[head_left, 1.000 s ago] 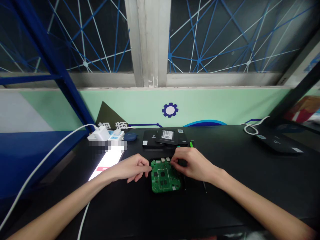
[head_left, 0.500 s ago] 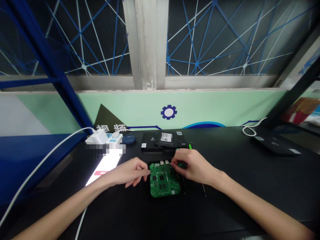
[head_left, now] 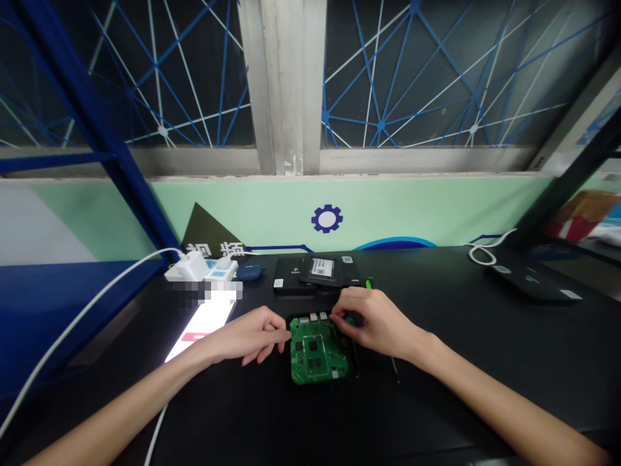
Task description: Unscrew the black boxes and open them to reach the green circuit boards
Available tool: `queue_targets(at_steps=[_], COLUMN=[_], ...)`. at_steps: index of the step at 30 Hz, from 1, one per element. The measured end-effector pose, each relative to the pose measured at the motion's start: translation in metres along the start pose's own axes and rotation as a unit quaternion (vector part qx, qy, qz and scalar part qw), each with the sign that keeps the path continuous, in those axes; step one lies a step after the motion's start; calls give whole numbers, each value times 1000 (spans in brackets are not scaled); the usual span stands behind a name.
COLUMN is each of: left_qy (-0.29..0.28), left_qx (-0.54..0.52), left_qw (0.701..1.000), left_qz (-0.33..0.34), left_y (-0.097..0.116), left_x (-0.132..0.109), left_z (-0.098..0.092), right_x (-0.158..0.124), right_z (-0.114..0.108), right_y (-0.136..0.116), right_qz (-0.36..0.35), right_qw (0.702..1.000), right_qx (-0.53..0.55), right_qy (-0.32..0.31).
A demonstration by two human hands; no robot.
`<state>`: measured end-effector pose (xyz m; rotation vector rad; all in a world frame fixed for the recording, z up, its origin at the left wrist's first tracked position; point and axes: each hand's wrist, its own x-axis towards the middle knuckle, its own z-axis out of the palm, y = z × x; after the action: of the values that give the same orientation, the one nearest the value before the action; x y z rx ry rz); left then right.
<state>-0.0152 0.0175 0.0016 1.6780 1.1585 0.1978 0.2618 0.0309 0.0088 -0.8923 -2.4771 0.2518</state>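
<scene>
A green circuit board (head_left: 313, 353) lies in a shallow black case (head_left: 356, 362) on the dark table. At its left edge, my left hand (head_left: 259, 333) is closed, thumb and index finger pinching the rim and the other fingers curled below. My right hand (head_left: 371, 320) is closed in a pinch at the board's far right corner, beside the white-metal ports (head_left: 323, 316). The exact hold under its fingertips is hidden. A screwdriver with a green handle end (head_left: 369, 283) lies partly hidden by my right hand; its thin shaft (head_left: 395, 370) shows to the right of the case.
Behind the board are stacked flat black boxes (head_left: 295, 275), one labelled. On the left stand a lit phone (head_left: 201, 323), a power strip with a white charger (head_left: 193, 265) and a dark blue case (head_left: 250, 272). Another black box (head_left: 533, 281) and a white cable (head_left: 482, 254) are far right.
</scene>
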Motion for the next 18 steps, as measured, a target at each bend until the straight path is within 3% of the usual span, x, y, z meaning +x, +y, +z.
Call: queue_targets(at_steps=[18], left_qy=[-8], left_qx=[-1], left_qw=[1000], left_qz=[-1], left_y=[-3], left_x=[2], left_z=[-1], right_x=[0], right_z=[0], right_y=[-1], right_qz=[3], right_qw=[1000], right_qx=[-1], right_qy=[-1])
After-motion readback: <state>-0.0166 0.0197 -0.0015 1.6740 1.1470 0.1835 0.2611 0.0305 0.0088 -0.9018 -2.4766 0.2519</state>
